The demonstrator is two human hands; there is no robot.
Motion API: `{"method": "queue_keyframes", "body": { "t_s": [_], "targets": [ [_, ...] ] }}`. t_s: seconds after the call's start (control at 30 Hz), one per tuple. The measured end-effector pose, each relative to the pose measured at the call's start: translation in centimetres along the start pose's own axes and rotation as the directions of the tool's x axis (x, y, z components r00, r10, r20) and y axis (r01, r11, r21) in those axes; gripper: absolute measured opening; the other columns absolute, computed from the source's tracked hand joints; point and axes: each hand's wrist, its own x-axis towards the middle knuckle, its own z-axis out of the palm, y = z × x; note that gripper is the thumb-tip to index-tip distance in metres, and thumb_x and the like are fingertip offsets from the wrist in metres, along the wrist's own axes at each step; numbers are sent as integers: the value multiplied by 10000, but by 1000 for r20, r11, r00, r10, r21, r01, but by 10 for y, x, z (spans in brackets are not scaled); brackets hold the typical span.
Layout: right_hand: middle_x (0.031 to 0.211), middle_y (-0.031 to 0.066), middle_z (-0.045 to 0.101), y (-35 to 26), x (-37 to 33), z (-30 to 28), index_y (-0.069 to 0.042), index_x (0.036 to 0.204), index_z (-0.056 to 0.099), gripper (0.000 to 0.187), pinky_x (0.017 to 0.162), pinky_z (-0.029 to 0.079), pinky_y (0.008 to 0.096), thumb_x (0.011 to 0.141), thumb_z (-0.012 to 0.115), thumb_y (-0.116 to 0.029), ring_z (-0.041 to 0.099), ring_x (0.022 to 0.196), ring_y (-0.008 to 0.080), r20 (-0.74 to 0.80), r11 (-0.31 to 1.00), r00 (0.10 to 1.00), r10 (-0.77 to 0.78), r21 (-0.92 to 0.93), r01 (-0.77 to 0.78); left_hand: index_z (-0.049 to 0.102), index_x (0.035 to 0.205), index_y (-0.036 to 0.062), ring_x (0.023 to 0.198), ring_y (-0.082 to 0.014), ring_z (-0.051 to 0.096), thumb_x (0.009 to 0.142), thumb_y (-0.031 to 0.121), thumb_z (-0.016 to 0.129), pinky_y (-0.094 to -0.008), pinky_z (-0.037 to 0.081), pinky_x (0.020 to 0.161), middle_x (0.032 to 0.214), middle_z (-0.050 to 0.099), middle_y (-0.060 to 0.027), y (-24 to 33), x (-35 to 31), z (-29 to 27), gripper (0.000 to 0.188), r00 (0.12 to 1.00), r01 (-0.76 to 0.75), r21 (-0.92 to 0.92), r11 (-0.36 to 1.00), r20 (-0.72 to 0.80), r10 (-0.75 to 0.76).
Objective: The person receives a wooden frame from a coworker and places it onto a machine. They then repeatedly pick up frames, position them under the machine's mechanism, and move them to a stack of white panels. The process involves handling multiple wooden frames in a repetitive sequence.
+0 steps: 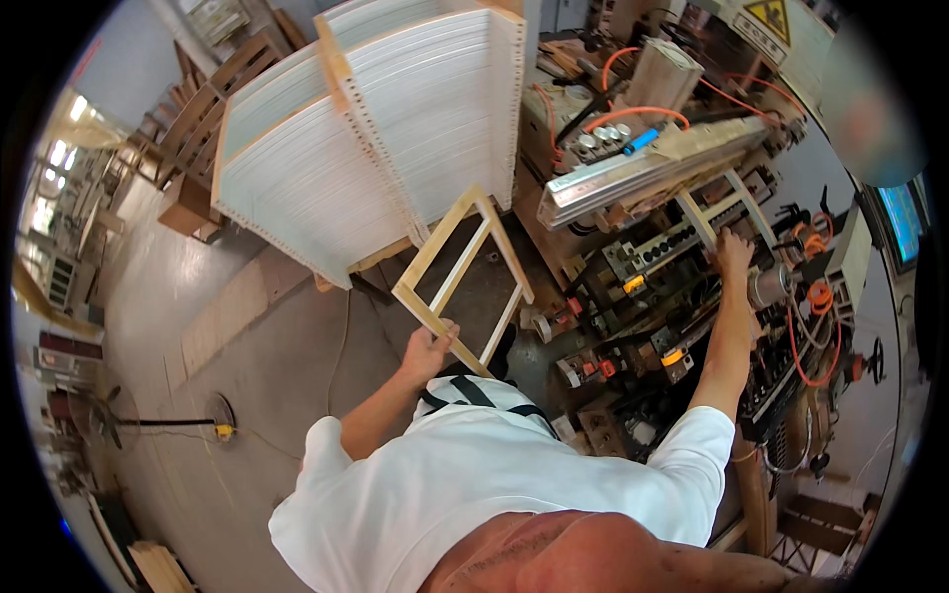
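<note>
My left hand [430, 350] is closed round the near rail of a wooden frame [415, 308], a pale rectangle with a cross bar. The frame is tilted in front of my waist, apart from the machine. My right arm reaches out to the machine [652, 259] on the right. There my right hand [733, 253] is at the near end of a second light wooden frame [698, 219], which lies across the machine beside metal blocks and clamps. Its fingers look curled at the frame's end, though they are partly hidden, and I cannot see the grip fully.
Tall stacks of white slatted panels [425, 109] stand ahead. A long metal beam [633, 173] with a blue marker-like object [641, 141] crosses the machine, among orange hoses [638, 114]. A screen [898, 225] is at the far right. A fan [109, 420] stands on the left floor.
</note>
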Motion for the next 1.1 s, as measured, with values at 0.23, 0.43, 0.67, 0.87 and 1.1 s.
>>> {"method": "queue_keyframes", "body": {
  "t_s": [0.23,0.43,0.67,0.87,1.1],
  "targets": [
    [1146,167,615,1,0,-4,-77,1189,541,487,997,355,528,798,720,-307,535,1125,378,33,996,995,89,-18,-89,602,1098,-33,998,-189,613,899,81,557,-319,477,891,1054,650,-104,136,-64,-96,233,912,-409,145,901,24,410],
    [1103,186,618,-4,-27,-27,-49,1233,529,543,939,433,471,816,713,-343,557,1095,362,-87,988,988,124,98,-115,473,1260,-29,1010,-245,636,944,274,570,-330,498,886,1159,608,-139,215,-72,-215,449,802,-564,7,826,-232,550],
    [1098,155,636,-78,-94,-75,-19,1252,562,413,852,483,405,915,616,-251,608,998,282,-517,697,774,366,703,140,435,1271,-91,1169,-304,552,992,260,480,-375,462,983,1295,528,-209,355,79,-315,451,676,-732,-285,619,-189,712],
    [1086,115,653,-160,-207,-82,-20,1212,588,337,858,490,334,915,630,-174,619,998,185,-307,412,864,398,902,131,459,1210,-90,1176,-316,541,1020,187,384,-408,438,1037,1265,528,-230,437,216,-317,344,803,-562,-422,712,-69,592],
    [975,65,660,-189,-336,16,27,1143,610,269,770,481,248,899,632,-84,600,841,112,-104,222,748,656,973,-60,590,895,-23,655,-173,614,922,535,506,-310,495,538,770,603,-75,459,350,-333,565,936,-315,344,885,-43,350]
  ]
}}
